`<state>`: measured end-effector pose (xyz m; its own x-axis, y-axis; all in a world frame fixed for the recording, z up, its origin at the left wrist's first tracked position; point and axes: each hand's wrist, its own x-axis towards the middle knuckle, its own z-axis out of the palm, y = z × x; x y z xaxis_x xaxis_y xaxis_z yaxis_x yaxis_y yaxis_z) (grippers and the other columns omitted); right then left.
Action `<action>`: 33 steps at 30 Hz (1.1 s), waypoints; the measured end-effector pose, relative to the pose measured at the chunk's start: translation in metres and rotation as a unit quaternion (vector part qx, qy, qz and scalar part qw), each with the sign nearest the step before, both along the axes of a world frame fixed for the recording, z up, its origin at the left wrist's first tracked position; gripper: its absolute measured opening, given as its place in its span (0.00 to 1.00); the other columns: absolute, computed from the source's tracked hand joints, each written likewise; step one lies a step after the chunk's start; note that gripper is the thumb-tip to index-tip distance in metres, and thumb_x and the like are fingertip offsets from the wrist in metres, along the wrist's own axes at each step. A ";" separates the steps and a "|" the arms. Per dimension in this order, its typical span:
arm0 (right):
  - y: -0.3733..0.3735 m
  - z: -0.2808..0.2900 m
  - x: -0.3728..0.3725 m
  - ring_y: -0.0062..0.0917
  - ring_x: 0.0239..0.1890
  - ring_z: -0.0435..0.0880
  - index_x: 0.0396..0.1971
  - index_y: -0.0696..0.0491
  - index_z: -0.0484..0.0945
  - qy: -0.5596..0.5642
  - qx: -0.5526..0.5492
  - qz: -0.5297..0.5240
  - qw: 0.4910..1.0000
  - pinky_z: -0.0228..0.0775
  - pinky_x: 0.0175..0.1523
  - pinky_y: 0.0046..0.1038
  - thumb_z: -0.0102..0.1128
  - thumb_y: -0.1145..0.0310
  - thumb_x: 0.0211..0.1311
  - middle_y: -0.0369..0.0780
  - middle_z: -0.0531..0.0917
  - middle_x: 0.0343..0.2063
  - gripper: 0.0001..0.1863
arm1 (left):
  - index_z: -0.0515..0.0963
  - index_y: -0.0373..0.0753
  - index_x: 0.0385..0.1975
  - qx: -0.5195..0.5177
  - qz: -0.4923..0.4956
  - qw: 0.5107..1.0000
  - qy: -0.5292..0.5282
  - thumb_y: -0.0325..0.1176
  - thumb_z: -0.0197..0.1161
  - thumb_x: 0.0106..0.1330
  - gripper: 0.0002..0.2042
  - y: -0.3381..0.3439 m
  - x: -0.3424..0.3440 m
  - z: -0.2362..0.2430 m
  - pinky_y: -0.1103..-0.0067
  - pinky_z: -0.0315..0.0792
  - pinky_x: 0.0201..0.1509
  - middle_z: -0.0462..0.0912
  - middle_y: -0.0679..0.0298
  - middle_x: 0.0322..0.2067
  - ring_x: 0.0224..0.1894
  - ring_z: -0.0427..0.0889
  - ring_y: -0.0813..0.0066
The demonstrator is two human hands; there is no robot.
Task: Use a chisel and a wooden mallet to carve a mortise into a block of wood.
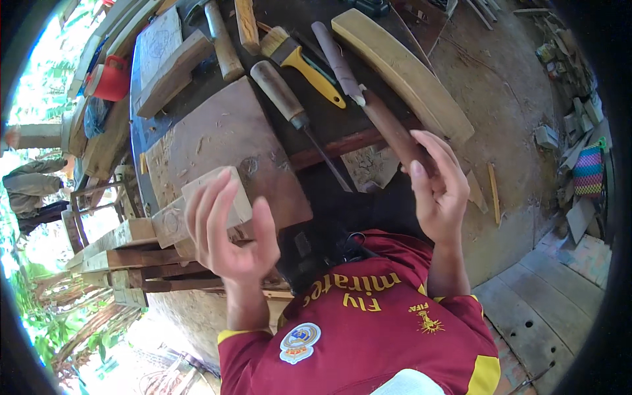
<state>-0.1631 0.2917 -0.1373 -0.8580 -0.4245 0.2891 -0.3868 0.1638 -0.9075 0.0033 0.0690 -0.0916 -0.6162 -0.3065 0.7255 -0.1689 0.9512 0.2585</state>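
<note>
My left hand is raised palm up with its fingers apart, holding nothing. Behind its fingers, a pale wooden block rests at the near edge of a broad brown board. My right hand is also open, its fingers curved and thumb apart. It is beside the near end of a long brown stick-like tool with a greyish-purple upper part; whether they touch, I cannot tell. Between my hands lies a chisel with a wooden handle, its blade toward me. A yellow-handled paintbrush lies right of the chisel.
A hammer and thick wooden pieces lie on the far left of the dark table. A curved wooden piece lies along its right side. Stacked timber is at lower left; a red jug stands farther left.
</note>
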 end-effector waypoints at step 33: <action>0.020 0.013 0.023 0.42 0.58 0.77 0.60 0.62 0.71 0.172 0.131 0.011 0.976 0.70 0.59 0.36 0.61 0.75 0.63 0.50 0.77 0.56 0.25 | 0.82 0.33 0.39 0.240 -0.184 0.900 -0.314 0.45 0.66 0.60 0.19 -0.063 -0.129 0.084 0.72 0.76 0.44 0.86 0.52 0.33 0.39 0.86 0.60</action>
<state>-0.1402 0.3121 -0.1238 -0.7194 -0.5393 0.4378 -0.6673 0.3616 -0.6511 -0.1253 0.0064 -0.0074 -0.9824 -0.1833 0.0370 -0.1218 0.7775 0.6170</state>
